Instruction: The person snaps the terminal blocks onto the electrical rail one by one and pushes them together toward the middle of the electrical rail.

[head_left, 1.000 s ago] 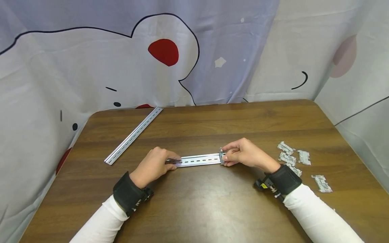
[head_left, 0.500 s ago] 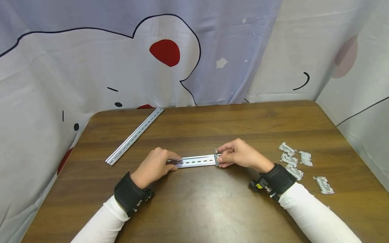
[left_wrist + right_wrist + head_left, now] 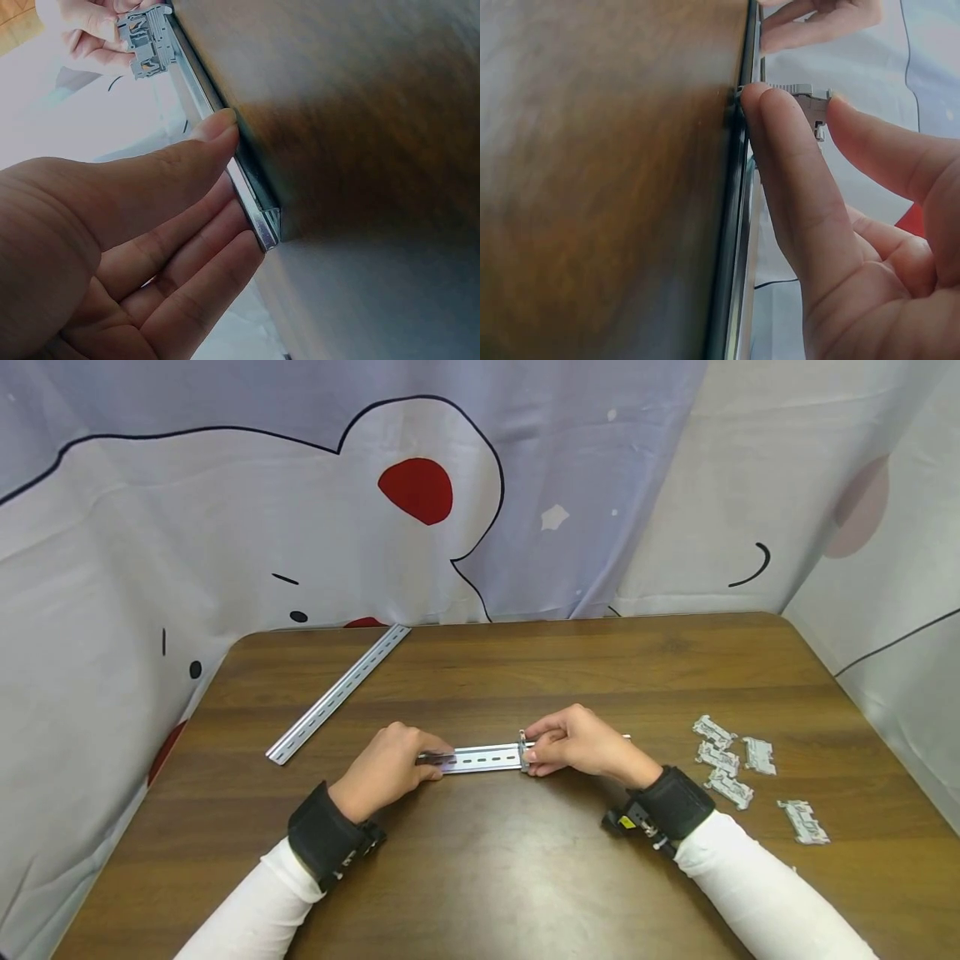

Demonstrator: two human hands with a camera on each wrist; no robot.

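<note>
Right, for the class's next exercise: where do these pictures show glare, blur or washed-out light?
Head view: pale glare on the near part of the table; left wrist view: dim overall, whites washing out at upper left, table soft, left hand clearer; right wrist view: table blurred, a dark strip beside the rail, whether shadow or not I can't tell.

Head view: from above the table [image 3: 487, 868], facing forward and down, far enough back to include the left hand [image 3: 384, 770], the right hand [image 3: 588, 743] and the curtain [image 3: 300, 527] beyond. Left wrist view: close, turned sideways, looking along the rail [image 3: 480, 759] toward the right hand. Right wrist view: also close and sideways, facing the opposite way. Both wrist views share the rail, clip [image 3: 522, 752] and hands.
</note>
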